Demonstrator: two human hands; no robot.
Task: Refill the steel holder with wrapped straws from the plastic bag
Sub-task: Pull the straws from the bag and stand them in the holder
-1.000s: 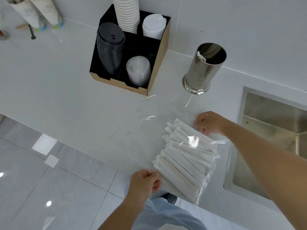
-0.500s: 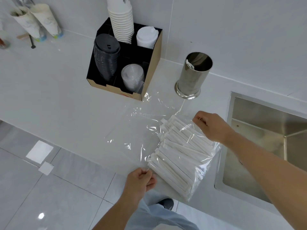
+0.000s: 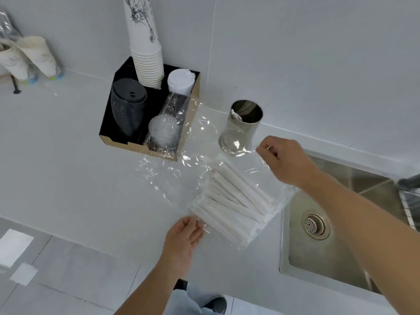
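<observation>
Your right hand (image 3: 285, 163) and left hand (image 3: 185, 235) each pinch an edge of the plastic bag (image 3: 204, 178), which has risen off the desk (image 3: 56, 144) since a second ago; the wrapped straws (image 3: 236, 201) stay inside, near the steel holder (image 3: 243, 126), unopened yet.

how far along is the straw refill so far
Done: very little. The steel holder shows only one wrapped straw tip at its rim. In hand: the left hand and right hand each pinch the clear plastic bag, lifted off the counter, with the wrapped straws all inside. Left: open the bag, take the straws out and stand them in the holder.
</observation>
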